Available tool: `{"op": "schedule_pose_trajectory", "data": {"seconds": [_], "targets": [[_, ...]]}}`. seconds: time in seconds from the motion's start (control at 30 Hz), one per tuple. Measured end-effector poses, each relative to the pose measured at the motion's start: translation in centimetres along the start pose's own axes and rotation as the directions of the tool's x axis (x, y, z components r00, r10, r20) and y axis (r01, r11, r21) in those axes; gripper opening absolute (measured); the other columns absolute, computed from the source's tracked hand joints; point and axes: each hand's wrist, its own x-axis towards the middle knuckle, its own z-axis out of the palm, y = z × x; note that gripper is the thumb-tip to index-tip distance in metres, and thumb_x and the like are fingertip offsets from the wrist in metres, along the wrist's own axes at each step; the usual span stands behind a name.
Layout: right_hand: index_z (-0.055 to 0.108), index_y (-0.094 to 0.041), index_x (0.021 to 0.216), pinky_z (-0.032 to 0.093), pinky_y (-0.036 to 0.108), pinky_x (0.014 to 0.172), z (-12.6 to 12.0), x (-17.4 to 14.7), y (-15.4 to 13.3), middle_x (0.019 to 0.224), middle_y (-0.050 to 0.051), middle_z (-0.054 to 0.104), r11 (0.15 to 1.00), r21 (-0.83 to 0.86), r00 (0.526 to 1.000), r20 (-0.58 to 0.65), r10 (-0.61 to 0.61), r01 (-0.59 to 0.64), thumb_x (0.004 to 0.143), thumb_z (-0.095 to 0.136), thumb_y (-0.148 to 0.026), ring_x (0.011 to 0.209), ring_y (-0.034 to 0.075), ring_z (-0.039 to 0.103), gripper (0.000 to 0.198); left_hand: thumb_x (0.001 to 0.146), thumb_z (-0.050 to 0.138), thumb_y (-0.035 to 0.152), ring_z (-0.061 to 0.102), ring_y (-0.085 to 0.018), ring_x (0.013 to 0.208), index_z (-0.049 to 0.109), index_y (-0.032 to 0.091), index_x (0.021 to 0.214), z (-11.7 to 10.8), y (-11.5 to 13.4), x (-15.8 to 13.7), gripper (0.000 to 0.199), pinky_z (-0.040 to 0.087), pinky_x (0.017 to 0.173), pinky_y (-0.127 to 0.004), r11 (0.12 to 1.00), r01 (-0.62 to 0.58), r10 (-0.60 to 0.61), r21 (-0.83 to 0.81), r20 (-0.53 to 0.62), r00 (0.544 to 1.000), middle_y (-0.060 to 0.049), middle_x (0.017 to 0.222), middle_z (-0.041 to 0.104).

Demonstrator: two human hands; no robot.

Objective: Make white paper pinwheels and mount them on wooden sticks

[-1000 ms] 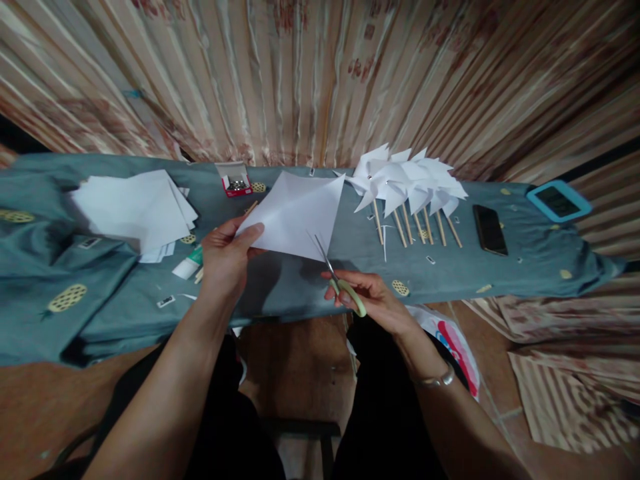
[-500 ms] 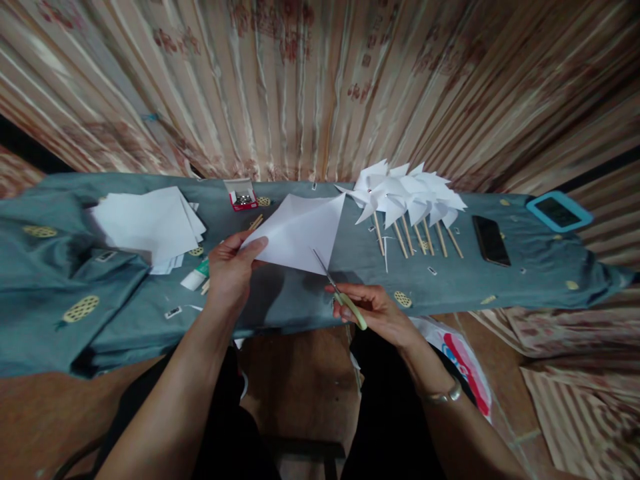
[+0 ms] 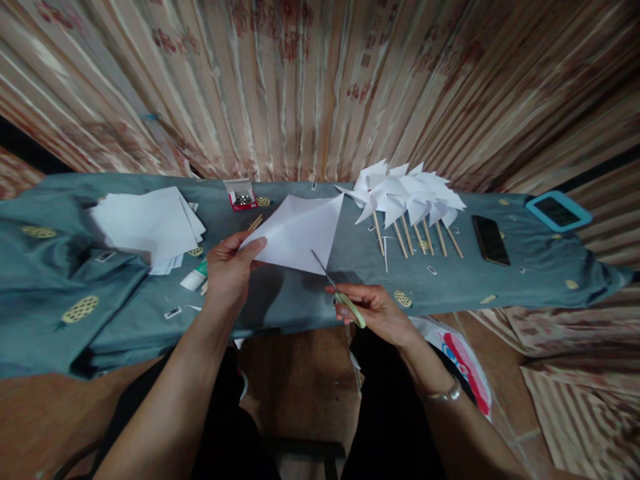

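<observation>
My left hand [image 3: 233, 260] pinches one corner of a white sheet of paper [image 3: 300, 230], thumb on top, and holds it above the table. In my right hand [image 3: 367, 307] is a pair of scissors [image 3: 351, 309] with pale green handles. Their blade lies over the paper's near right corner, and the other blade is hidden, seemingly beneath the sheet. Faint creases cross the paper. Beyond its right tip lie several white paper pinwheels [image 3: 395, 190] on wooden sticks, overlapping in a row.
A stack of white paper [image 3: 145, 223] lies on the left of the cloth-covered table [image 3: 280, 307]. Behind my left hand are a small red box of metal pins [image 3: 243, 198], some sticks [image 3: 255, 223] and a green-and-white tube [image 3: 194, 278]. A phone [image 3: 491, 240] and a blue-framed tablet [image 3: 559, 211] lie at right.
The scissors' handles have shifted slightly in my right hand, drawing a little closer together. The paper and my left hand have hardly moved.
</observation>
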Motion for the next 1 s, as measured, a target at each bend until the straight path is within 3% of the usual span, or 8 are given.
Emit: {"op": "schedule_pose_trajectory", "data": {"seconds": [0.4,0.57,0.73,1.0], "targets": [[0.073,-0.019,0.104,0.043,0.022,0.056,-0.06,0.39,0.88,0.067,-0.002,0.06,0.989,-0.097,0.994,-0.009,-0.111,0.11,0.067,0.082,-0.046,0.063,0.009,0.053,0.046,0.052,0.084,0.029,0.06,-0.013,0.057,0.076,0.018,0.081,0.54,-0.64,-0.69,0.032,0.048,0.049,-0.023,0.996,0.069,-0.072,0.052,0.059,0.996,0.001,0.07,0.07],[0.075,-0.018,0.098,0.038,0.02,0.052,0.24,0.4,0.73,0.061,-0.005,0.053,0.994,-0.073,0.996,-0.029,-0.087,0.085,0.061,0.085,-0.049,0.058,0.007,0.047,0.049,0.051,0.085,0.028,0.061,-0.013,0.058,0.075,0.016,0.081,0.59,-0.44,-0.73,0.033,0.049,0.05,-0.022,0.996,0.075,-0.078,0.043,0.059,0.995,0.0,0.07,0.071],[0.075,-0.018,0.096,0.039,0.019,0.052,0.38,0.39,0.35,0.061,-0.006,0.055,0.997,-0.062,0.997,-0.056,-0.054,0.051,0.056,0.088,-0.048,0.057,0.006,0.047,0.052,0.049,0.085,0.026,0.06,-0.013,0.057,0.075,0.018,0.078,0.69,-0.26,-0.8,0.031,0.049,0.049,-0.022,0.995,0.092,-0.094,0.03,0.056,0.994,0.001,0.068,0.071],[0.072,-0.017,0.097,0.043,0.022,0.054,0.35,0.38,0.17,0.063,-0.005,0.059,0.995,-0.096,0.997,-0.068,-0.025,0.018,0.059,0.087,-0.044,0.056,0.007,0.051,0.049,0.049,0.086,0.027,0.061,-0.013,0.058,0.075,0.016,0.077,0.65,-0.31,-0.83,0.033,0.049,0.05,-0.023,0.995,0.092,-0.094,0.038,0.041,0.995,0.0,0.07,0.071]]}}
